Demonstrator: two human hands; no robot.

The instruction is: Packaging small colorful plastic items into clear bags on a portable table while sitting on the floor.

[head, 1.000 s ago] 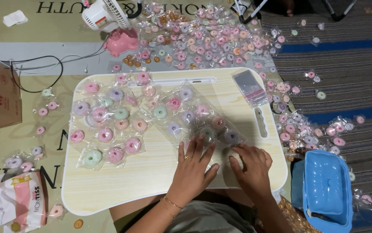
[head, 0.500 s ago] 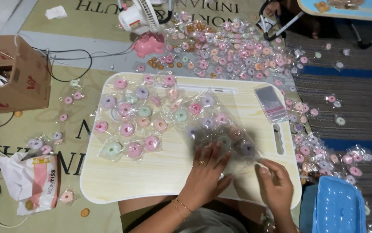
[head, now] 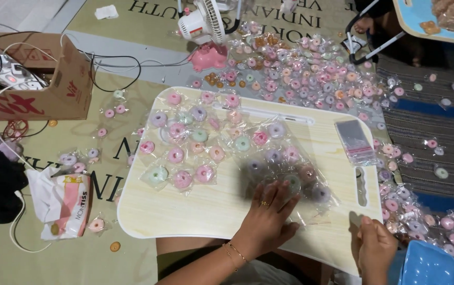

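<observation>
A pale wooden lap tray lies in front of me on the floor. My left hand rests flat, fingers spread, on a large clear plastic bag that holds several pastel ring-shaped sweets. My right hand is off the bag at the tray's lower right edge, fingers curled; whether it grips anything is unclear. Several individually wrapped rings lie spread over the left half of the tray. A stack of small clear bags lies near the tray's right side.
A big heap of wrapped rings covers the floor behind the tray and trails down its right side. A blue plastic container is by my right hand. A small fan, a cardboard box and a tissue pack lie to the left.
My right hand has left the clear bag and drawn back to the tray's lower right edge. My left hand stays on the bag. The view has shifted left.
</observation>
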